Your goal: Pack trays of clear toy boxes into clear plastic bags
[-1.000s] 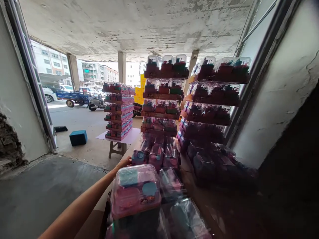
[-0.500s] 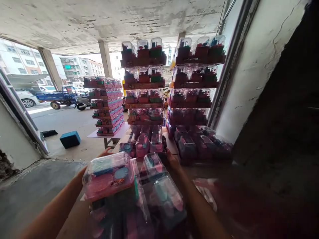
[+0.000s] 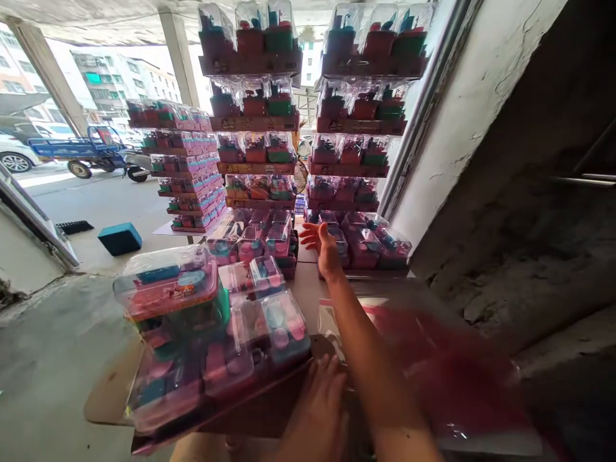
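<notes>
A shallow tray holds several clear-lidded plastic boxes with pink and teal pieces inside. One more clear-lidded box rests on top at its left, over the others. My left hand, smeared by motion, lies by the tray's right front corner with fingers stretched out; whether it touches the tray I cannot tell. My right hand is raised beyond the tray with its fingers apart, holding nothing, in front of the boxes at the foot of the right stack.
Tall stacks of trayed boxes stand ahead, a middle one and a left one. Red-edged clear plastic lies at right beside a rough wall. A dark blue box sits on the floor; a blue cargo tricycle is outside.
Both hands have come off the tray of boxes, which now sits lower and further left. My right hand has reached forward; my left has crossed to the tray's right side. The view has tilted down.
</notes>
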Available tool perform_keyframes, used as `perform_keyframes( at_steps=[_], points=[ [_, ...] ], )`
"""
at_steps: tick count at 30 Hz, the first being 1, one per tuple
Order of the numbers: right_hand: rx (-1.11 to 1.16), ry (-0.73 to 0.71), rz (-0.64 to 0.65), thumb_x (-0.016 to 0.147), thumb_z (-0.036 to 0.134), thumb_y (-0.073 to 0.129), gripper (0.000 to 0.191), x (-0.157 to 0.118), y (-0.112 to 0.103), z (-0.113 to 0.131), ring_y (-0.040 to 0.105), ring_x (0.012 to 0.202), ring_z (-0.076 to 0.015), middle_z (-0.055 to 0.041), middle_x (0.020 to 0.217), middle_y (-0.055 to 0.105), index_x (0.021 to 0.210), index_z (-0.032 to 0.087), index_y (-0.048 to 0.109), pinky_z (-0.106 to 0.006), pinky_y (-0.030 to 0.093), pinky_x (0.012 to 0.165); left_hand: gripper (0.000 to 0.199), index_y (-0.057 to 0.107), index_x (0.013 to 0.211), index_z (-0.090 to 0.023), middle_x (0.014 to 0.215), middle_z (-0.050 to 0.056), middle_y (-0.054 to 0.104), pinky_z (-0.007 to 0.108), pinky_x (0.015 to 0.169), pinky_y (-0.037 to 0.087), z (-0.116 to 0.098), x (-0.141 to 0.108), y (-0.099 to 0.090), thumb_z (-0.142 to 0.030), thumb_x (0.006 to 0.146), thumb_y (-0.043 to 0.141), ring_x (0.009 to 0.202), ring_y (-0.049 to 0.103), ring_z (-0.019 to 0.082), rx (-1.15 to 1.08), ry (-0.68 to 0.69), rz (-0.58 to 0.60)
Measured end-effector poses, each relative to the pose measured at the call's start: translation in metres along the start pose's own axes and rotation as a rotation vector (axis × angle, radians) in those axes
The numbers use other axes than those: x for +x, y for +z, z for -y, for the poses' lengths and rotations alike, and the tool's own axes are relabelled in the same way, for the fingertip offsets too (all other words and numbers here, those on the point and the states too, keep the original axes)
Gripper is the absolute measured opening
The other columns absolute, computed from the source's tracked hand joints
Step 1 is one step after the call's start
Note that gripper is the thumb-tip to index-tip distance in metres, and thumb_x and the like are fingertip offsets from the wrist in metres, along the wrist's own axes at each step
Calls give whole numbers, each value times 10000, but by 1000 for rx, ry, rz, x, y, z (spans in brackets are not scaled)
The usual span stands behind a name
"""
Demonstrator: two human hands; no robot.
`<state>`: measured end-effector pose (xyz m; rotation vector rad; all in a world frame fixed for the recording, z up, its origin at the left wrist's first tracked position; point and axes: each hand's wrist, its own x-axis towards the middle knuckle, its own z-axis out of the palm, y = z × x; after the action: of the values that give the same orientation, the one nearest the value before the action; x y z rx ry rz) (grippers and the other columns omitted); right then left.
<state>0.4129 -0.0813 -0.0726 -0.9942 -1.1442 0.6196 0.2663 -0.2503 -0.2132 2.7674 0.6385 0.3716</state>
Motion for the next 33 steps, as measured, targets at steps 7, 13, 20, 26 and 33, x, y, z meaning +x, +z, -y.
perform_keyframes(
  at_steps=[7,13,20,26,33],
  points=[
    [-652,60,294,831,500,444,390,-26,-83,47,588,823,-170,-35,899,648,977,199,645,-287,445,706,501,357,1364,-274,1469,60,291,546,1102,148,-28,68,2,-486,915,297,1366,186,295,-72,42,81],
    [-1042,291,287,499,160,721,400,-92,-193,3,577,901,-263,-98,928,634,895,180,663,-382,414,836,603,358,1372,-216,1474,126,253,541,1095,117,-24,95,6,-565,882,314,1364,187,311,-50,-48,45],
    [-1119,298,347,694,207,536,77,-106,-214,-39,535,632,-163,-10,632,584,635,182,578,-304,428,675,618,346,1381,-234,1460,120,289,531,1098,135,-25,106,8,-574,865,357,1357,214,307,2,-78,15],
    [-1170,178,217,685,293,570,221,-95,-218,-51,547,867,-199,-76,964,590,873,177,585,-335,425,787,611,373,1366,-236,1461,112,296,515,1098,171,-23,103,17,-573,857,381,1348,248,293,-11,-106,-35],
    [-1269,97,183,751,258,467,159,-98,-209,-45,530,628,-180,-23,640,581,607,211,519,-302,409,628,635,323,1392,-215,1468,143,256,546,1083,185,-24,100,10,-535,854,427,1358,204,322,-26,-97,-44]
  ],
)
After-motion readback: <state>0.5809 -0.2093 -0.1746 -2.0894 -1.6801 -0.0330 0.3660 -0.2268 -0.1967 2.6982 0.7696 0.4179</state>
